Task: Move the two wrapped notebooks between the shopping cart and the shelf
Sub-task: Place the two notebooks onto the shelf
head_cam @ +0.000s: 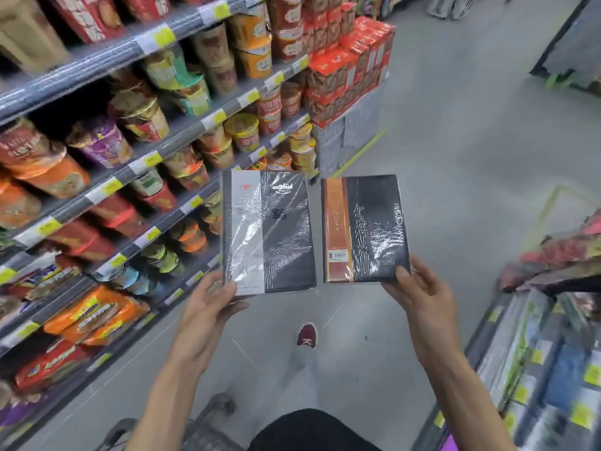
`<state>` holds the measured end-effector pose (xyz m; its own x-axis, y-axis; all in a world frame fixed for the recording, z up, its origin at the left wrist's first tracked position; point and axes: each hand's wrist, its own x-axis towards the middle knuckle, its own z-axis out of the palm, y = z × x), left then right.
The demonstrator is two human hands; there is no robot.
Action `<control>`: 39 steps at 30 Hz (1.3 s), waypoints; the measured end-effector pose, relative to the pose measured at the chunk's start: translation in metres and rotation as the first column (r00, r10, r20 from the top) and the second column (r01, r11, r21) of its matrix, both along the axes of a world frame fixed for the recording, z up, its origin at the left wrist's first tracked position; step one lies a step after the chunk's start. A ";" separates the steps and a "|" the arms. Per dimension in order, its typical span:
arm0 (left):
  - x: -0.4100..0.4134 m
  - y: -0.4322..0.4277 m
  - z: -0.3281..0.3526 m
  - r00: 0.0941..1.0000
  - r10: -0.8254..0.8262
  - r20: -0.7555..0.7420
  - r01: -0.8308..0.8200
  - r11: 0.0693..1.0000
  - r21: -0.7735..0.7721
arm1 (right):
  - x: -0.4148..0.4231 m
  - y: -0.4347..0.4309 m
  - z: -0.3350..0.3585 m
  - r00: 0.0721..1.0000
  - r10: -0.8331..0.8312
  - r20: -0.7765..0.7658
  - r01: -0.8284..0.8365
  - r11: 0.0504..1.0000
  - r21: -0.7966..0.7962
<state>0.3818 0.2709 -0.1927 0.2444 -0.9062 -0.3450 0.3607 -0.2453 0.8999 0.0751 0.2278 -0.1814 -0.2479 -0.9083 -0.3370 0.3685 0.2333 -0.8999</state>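
Left hand (208,307) pinches a shrink-wrapped grey-and-black notebook (270,229) ahead at eleven o'clock, right hand (419,294) an orange-and-black wrapped notebook (364,229) at one, likely to carry both together.

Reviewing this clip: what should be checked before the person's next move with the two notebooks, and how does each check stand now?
1. Left hand holds the grey-and-black notebook: ok, pinched at its lower corner.
2. Right hand holds the orange-striped notebook: ok, pinched at its lower corner.
3. Notebooks apart, not overlapping: ok.
4. Plastic wrap intact: cannot tell, only glare shows.
5. Free spot on the shelf: not ok, visible tiers are packed with noodle cups.
6. Room in the shopping cart: cannot tell, only its edge shows.
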 end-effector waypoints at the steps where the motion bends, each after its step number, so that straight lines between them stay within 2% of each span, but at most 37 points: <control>1: 0.001 -0.017 -0.001 1.000 -0.017 -0.005 0.017 1.000 0.000 | -0.001 -0.012 -0.002 1.000 -0.008 -0.008 0.008 1.000 -0.006; 11: 0.008 -0.192 -0.008 0.972 -0.236 -0.006 0.236 0.971 0.026 | -0.012 -0.134 -0.005 0.973 -0.228 0.027 0.229 0.972 -0.047; 20: -0.035 -0.327 -0.019 0.906 -0.421 -0.029 0.422 0.904 0.063 | -0.054 -0.206 -0.022 0.918 -0.394 0.051 0.396 0.917 -0.041; 27: -0.116 -0.447 -0.035 0.820 -0.571 0.038 0.569 0.821 0.049 | -0.118 -0.273 -0.038 0.841 -0.533 0.093 0.536 0.844 -0.014; 32: -0.189 -0.530 -0.041 0.752 -0.656 0.069 0.652 0.755 0.072 | -0.173 -0.317 -0.043 0.752 -0.644 0.138 0.647 0.762 0.029; 39: -0.303 -0.610 -0.035 0.631 -0.774 0.050 0.768 0.632 0.106 | -0.240 -0.344 -0.049 0.587 -0.801 0.121 0.800 0.597 0.066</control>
